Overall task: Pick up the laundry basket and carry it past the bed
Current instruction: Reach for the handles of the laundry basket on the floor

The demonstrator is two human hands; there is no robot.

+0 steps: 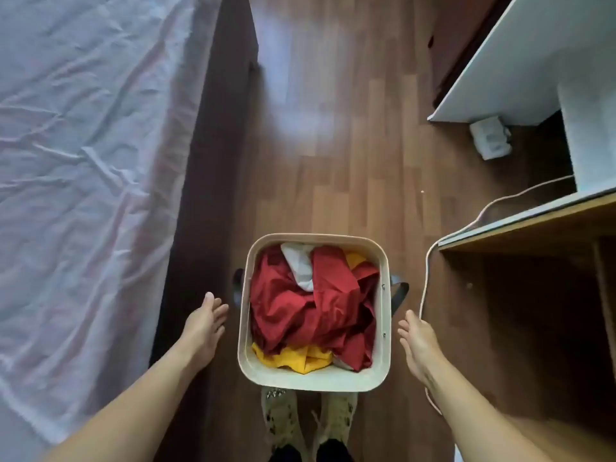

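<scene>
Seen from above, a cream, square-mouthed laundry basket with rounded corners (313, 378) stands on the brown wood-plank floor (333, 145), just in front of the person's two feet in patterned slippers (283, 415). It is filled with crumpled red, yellow and white clothes (310, 308), and a dark strap handle (398, 293) sticks out from each side. The left hand (205, 323) is open, fingers spread, near the basket's left wall but not touching it. The right hand (416, 341) is likewise open and empty, near the right wall and apart from it. Nothing is gripped yet; the lift has not begun. To the left runs a bed with a wrinkled pale lilac sheet (83, 161) and a dark wooden side rail. To the right are a white tabletop (533, 61) and a wooden shelf unit (533, 235), and a white cable (426, 261) trails down right beside the right hand. That cable is the likeliest trouble: a hand or the strap could snag it during the lift and tug whatever it feeds. The lane between bed rail and furniture looks narrow, so a swinging basket could knock either side, and an uneven grip could tip clothes out.
</scene>
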